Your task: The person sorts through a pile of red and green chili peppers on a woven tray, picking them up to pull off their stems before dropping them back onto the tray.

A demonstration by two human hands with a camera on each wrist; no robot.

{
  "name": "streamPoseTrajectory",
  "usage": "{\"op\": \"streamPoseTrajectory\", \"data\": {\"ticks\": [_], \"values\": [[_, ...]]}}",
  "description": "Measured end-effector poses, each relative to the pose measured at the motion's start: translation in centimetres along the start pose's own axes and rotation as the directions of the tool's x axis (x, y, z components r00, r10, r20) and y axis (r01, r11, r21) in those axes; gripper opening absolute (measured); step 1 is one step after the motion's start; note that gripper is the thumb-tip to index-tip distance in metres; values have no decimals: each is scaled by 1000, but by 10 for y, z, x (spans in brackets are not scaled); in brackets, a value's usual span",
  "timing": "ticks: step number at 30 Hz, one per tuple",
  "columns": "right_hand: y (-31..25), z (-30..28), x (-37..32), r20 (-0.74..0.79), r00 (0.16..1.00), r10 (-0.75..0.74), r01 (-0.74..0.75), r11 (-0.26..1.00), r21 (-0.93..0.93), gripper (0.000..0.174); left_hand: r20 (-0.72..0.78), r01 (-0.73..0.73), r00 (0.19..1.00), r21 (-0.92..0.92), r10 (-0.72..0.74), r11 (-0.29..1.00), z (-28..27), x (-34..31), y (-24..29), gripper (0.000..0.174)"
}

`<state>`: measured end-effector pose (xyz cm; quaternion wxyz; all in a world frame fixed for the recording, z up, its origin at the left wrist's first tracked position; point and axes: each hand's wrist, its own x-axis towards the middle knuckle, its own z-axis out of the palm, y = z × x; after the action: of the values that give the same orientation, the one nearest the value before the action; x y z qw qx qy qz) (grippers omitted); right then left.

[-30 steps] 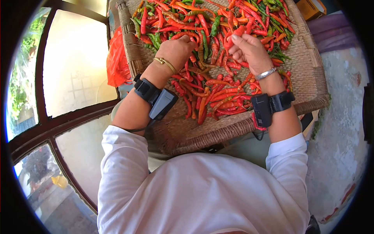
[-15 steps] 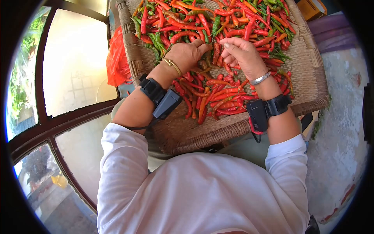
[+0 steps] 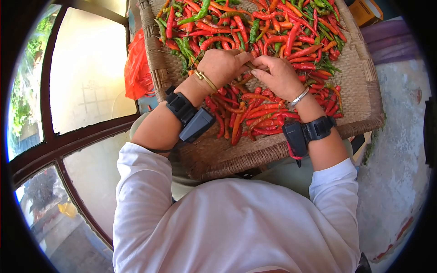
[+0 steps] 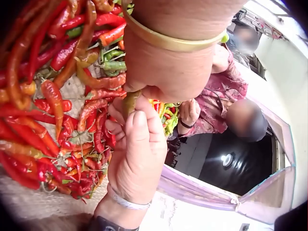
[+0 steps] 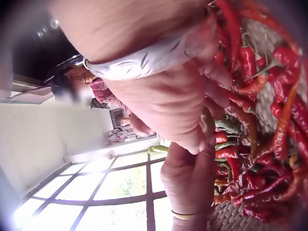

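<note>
In the head view my left hand (image 3: 222,66) and right hand (image 3: 278,76) meet over the middle of a woven tray. A brownish-green chili pepper (image 4: 130,103) spans the gap between them, pinched by the fingers of both. The left wrist view shows the right thumb pressed along it; its ends are hidden in the fingers. From the right wrist, only a short stretch of this pepper (image 5: 207,120) shows past the fingers. Red chili peppers (image 3: 266,113) lie in a loose group just below the hands. Beyond the fingertips spreads a mixed pile of red, orange and green peppers (image 3: 291,43).
The tray's thick woven rim (image 3: 255,159) runs close to the body. Left of it hang a red plastic bag (image 3: 138,68) and a framed window (image 3: 91,73). An orange box (image 3: 365,11) stands at the far right. Another person (image 4: 224,91) in a pink patterned shirt sits nearby.
The right hand let go of a red pepper, then moved left and down to the left hand. The left hand shifted right. A green pepper now shows at the tray's upper left.
</note>
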<state>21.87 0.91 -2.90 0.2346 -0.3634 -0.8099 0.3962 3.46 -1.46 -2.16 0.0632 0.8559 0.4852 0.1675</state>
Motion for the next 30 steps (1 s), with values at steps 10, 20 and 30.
{"op": "streamPoseTrajectory", "data": {"ticks": [10, 20, 30], "values": [[-2, -29, 5, 286, 895, 343, -444, 610, 656, 20, -91, 52, 994, -42, -55, 998, -10, 1, -19, 23], [7, -46, 11, -247, 764, 596, -163, 550, 819, 60, 134, 394, 879, 335, -458, 855, -12, 0, -42, 24], [-7, -18, 4, 33, 916, 399, -347, 750, 563, 27, 142, 433, 867, 259, -478, 863, -29, 4, -27, 18]]}}
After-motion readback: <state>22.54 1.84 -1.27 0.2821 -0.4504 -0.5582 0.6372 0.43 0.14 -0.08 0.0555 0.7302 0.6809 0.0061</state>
